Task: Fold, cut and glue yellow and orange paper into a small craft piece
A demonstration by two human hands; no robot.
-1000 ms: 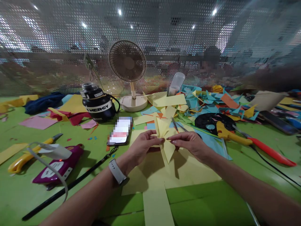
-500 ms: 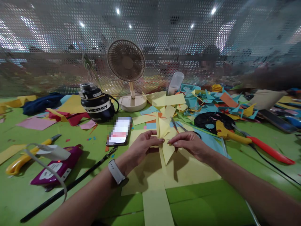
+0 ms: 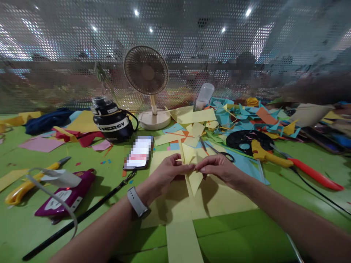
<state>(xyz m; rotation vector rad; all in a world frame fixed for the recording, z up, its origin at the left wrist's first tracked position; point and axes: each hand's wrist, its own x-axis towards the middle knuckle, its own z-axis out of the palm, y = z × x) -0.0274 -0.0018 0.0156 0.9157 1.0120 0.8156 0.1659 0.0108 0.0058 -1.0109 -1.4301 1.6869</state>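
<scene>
A folded piece of pale yellow paper (image 3: 195,184) is pinched between my two hands, its pointed end hanging downward. My left hand (image 3: 171,170), with a grey watch on the wrist, grips it from the left, thumb and fingers closed. From the right, my right hand (image 3: 219,168) pinches the same paper close to the left fingertips. Beneath both hands lie flat pale yellow sheets (image 3: 230,204), and a yellow strip (image 3: 182,243) runs toward me. Just beyond the right hand rest dark-handled scissors (image 3: 228,156), partly covered by the hand.
A phone (image 3: 138,152), a black jug (image 3: 113,122) and a fan (image 3: 153,118) stand ahead to the left. At right lie a glue gun (image 3: 270,157), red-handled tool (image 3: 315,173) and black disc (image 3: 241,140). A yellow cutter (image 3: 30,184) and purple pack (image 3: 65,197) lie left. Paper scraps (image 3: 246,113) pile behind.
My hands have come closer together, so their fingertips now nearly meet on the folded paper. The paper's point has shifted slightly downward.
</scene>
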